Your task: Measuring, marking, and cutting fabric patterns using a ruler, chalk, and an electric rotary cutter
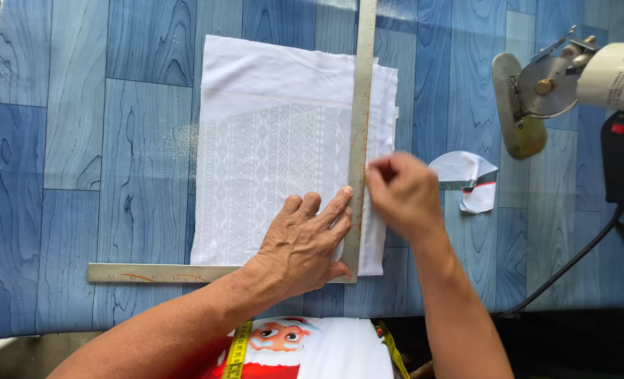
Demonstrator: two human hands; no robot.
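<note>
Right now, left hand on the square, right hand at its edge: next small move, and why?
Probably draw the right hand toward the body along the metal L-square. Its pinched fingertips sit against the square's long edge on the white fabric, while the left hand presses flat near the corner, pinning it.

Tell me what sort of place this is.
Likely a tailoring or garment-cutting workshop. White fabric lies on a blue table under a metal L-square, pinned by the left hand; a rotary cutter sits alongside, and a yellow tape measure hangs below.
</note>
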